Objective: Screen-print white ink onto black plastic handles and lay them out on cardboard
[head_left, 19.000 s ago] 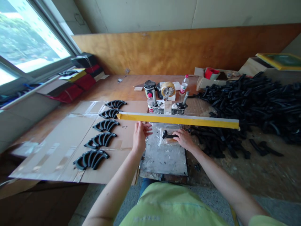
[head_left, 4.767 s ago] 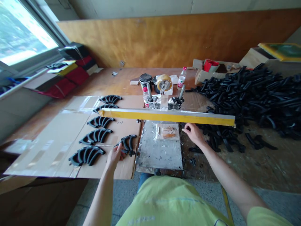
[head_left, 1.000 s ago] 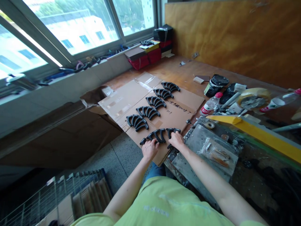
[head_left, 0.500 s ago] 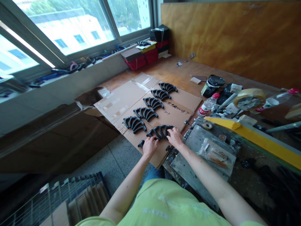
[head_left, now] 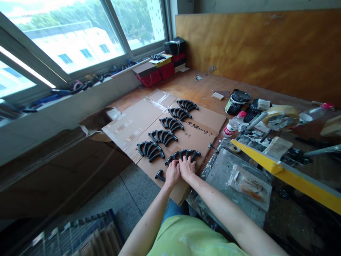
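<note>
A fan of black T-shaped pieces (head_left: 183, 154) lies on the cardboard sheet (head_left: 198, 142) in front of me. My left hand (head_left: 172, 174) has its fingers closed at the near ends of the fan's stems. Right beside it, my right hand (head_left: 187, 168) bends its fingers down over the stems; the fingertips are partly hidden. Left of my left hand lies a single black T-shaped piece (head_left: 160, 175). Beyond, several similar fans run in a slanting row, the closest being a black fan (head_left: 151, 150) to the left.
At right stand a red-capped bottle (head_left: 233, 124), a black paint pot (head_left: 237, 101) and a tape roll (head_left: 282, 117). A yellow-edged board (head_left: 282, 172) juts out near my right arm. Red stacks (head_left: 153, 76) sit by the window. A wire rack (head_left: 71, 238) stands below left.
My right hand has moved left from the fan's right end to beside my left hand. The small black part near the cardboard's right edge no longer shows. The view has tilted slightly upward.
</note>
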### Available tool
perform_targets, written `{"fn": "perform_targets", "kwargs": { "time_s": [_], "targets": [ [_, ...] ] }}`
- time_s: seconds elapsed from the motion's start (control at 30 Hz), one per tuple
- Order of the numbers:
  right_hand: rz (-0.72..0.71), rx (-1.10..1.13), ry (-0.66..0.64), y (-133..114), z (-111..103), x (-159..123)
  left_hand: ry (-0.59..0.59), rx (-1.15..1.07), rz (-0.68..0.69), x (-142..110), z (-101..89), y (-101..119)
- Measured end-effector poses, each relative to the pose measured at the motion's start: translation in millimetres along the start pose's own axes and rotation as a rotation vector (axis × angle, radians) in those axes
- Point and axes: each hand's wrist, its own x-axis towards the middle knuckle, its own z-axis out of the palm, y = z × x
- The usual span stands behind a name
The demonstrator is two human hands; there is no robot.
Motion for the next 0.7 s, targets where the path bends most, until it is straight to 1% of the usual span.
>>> {"fn": "perform_targets", "kwargs": {
  "time_s": [0.13,0.2,0.23,0.27,0.33,0.43,0.5,0.57,0.63,0.7],
  "targets": [
    [-0.006,0.021,0.046,2.4,1.5,7.6,-0.005,0.014,0.036,3.3,-1.2,5.7],
    [-0.004,0.043,0.096,8.8,-4.7,15.9,0.021,0.034,0.098,11.5,-3.8,15.7],
    [0.006,0.058,0.127,13.4,-10.3,22.8,0.037,0.048,0.143,19.6,-6.1,23.4],
    [0.029,0.074,0.156,18.9,-17.6,32.0,0.048,0.063,0.194,30.9,-9.0,33.1],
    [0.107,0.104,0.207,33.2,-36.5,57.5,0.052,0.094,0.298,63.7,-15.5,57.5],
    [0.261,0.126,0.264,64.2,-68.3,108.5,-0.016,0.149,0.494,130.6,-21.2,102.1],
    [0.365,0.137,0.280,89.8,-85.4,144.5,-0.079,0.175,0.630,175.4,-18.6,131.6],
    [0.466,0.160,0.288,115.5,-95.8,177.6,-0.116,0.187,0.717,210.4,-11.1,155.2],
    [0.535,0.181,0.300,136.7,-99.8,206.2,-0.101,0.163,0.734,230.1,-2.1,168.7],
    [0.587,0.181,0.310,150.2,-100.3,230.8,-0.086,0.092,0.721,233.3,3.0,170.1]
  ]
}}
